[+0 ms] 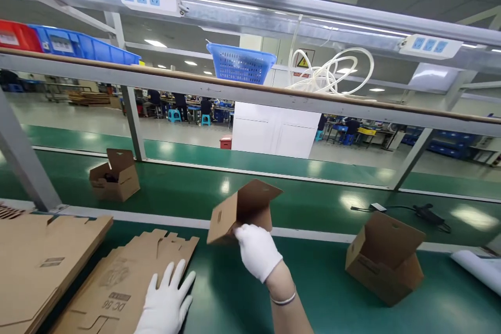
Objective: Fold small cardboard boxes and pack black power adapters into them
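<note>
My right hand [257, 250], in a white glove, grips the lower edge of a small folded-up cardboard box [240, 210] and holds it tilted above the green bench. My left hand [168, 300], also gloved, lies flat with fingers spread on a stack of flat unfolded carton blanks [125, 276] at the near left. An assembled open box [385, 257] stands on the bench to the right. Another open box [115, 175] sits on the green conveyor belt at the left.
A second pile of flat cardboard [39, 261] fills the near left corner. A black cable with an adapter [426, 214] lies on the belt at right. Overhead, a shelf holds blue bins [82, 44], a blue basket [239, 62] and coiled white hose [332, 74]. Metal frame posts [21, 162] stand at left.
</note>
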`<state>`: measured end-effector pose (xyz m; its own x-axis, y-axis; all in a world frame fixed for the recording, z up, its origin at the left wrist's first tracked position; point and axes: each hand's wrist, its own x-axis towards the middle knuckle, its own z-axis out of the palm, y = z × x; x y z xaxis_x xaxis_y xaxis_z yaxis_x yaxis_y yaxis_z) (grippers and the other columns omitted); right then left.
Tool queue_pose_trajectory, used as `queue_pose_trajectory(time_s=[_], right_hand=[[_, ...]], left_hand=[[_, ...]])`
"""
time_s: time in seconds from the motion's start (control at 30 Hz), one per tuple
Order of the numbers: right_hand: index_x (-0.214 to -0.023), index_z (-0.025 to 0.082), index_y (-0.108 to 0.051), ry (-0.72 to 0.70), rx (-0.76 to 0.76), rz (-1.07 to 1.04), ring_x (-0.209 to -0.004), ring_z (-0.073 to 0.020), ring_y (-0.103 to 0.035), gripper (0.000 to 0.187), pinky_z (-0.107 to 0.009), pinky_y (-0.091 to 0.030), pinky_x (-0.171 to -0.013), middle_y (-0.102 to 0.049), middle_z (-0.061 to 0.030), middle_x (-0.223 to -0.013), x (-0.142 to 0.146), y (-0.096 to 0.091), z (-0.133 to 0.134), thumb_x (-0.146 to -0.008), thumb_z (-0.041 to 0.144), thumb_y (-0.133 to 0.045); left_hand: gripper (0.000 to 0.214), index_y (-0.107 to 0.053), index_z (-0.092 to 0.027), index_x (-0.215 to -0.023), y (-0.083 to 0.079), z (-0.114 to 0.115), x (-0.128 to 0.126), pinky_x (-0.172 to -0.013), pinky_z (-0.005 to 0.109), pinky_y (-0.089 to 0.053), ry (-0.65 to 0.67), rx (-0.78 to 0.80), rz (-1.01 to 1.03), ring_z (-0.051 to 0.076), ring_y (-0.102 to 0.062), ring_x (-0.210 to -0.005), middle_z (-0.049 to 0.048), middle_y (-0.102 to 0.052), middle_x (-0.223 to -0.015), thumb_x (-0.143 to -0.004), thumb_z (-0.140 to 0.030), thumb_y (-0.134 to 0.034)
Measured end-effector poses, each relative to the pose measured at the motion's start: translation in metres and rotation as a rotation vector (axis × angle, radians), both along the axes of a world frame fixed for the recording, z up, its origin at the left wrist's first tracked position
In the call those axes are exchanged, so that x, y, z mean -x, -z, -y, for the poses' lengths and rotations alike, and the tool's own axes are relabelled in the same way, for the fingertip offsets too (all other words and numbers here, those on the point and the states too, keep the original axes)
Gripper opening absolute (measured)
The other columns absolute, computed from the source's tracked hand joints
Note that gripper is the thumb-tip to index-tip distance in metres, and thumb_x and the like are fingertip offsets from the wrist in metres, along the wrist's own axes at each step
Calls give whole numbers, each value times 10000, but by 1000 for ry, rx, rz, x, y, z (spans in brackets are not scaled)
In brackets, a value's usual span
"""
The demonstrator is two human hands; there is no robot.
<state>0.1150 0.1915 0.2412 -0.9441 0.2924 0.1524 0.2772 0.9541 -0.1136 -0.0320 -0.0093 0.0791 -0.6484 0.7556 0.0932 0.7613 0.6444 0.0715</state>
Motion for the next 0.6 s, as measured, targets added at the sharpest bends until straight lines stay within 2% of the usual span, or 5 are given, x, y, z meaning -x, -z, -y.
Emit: queue_pose_trajectory(time_s=[0.07, 0.13, 0.23, 0.37, 0.6], right_hand=[[-1072, 213, -719, -42, 24, 228, -907, -277, -683, 387, -344, -515, -751, -730, -99, -981, 0, 3, -3, -758, 70, -545], [-1075, 237, -728, -88, 73, 342, -953, -273, -682, 416, -333, -502, -786, -737, -88, -1018, 3, 8, -2, -743, 60, -550], [-1124, 250, -717, -141, 139, 360, -1009, -263, -671, 451, -324, -483, -819, -727, -88, -1091, 12, 19, 2, -793, 56, -479], [-1131, 242, -713, -213, 180, 391, -1009, -245, -673, 449, -304, -485, -819, -725, -91, -1086, 22, 29, 8, -829, 64, -432], [-1204, 247, -684, -233, 190, 350, -1106, -261, -652, 455, -364, -494, -945, -705, -67, -1183, 21, 41, 10, -857, 117, -419]], left_hand=[[499, -622, -307, -1298, -1, 5, -4, -1132, 638, -194, -47, 9, -53, 389, -377, -1390, 105, -444, -1502, -844, -182, -457], [557, -618, -292, -1307, -7, 11, -9, -1141, 619, -193, -81, 12, -66, 372, -378, -1392, 108, -438, -1506, -818, -99, -432], [619, -575, -297, -1350, -14, 23, -9, -1158, 602, -164, -112, 20, -13, 364, -319, -1428, 109, -388, -1538, -796, -66, -425], [643, -535, -315, -1379, -16, 36, -5, -1163, 619, -117, -121, 36, 72, 374, -250, -1455, 110, -322, -1571, -786, -86, -441], [579, -528, -271, -1386, -23, 37, -14, -1131, 675, -130, -113, 36, 102, 413, -259, -1440, 167, -300, -1569, -820, -159, -479]])
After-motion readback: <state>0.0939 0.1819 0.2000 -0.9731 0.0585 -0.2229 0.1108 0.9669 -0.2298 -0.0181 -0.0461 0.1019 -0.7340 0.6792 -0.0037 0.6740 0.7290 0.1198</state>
